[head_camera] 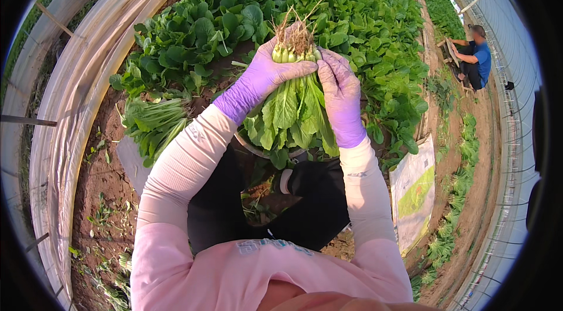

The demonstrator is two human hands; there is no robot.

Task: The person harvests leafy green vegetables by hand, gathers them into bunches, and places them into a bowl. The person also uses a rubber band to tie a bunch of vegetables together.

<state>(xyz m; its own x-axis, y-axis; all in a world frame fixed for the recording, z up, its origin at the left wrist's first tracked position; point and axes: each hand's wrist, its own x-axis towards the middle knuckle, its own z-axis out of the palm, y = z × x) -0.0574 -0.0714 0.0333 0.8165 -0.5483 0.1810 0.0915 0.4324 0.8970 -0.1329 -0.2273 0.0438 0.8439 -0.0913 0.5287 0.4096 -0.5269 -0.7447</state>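
Note:
A bunch of leafy greens [286,102] hangs upside down in front of me, its pale stems and soil-covered roots [295,40] at the top. My left hand [268,67], in a dirty purple glove, grips the stems just below the roots, thumb across the front. At the bunch's right side, my right hand [338,78], gloved alike, has its thumb and fingers closed on the outer stems. Partly hidden beneath the leaves is the rim of a round container [253,147]. Another pile of greens [154,124] lies left of my left forearm.
Dense leafy plants [352,7] grow ahead. A printed sheet [412,194] lies to the right, beside a row of laid-out greens [453,205]. Plastic sheeting [79,78] runs along the left. Further off at right, a person in a blue shirt [481,60] sits low.

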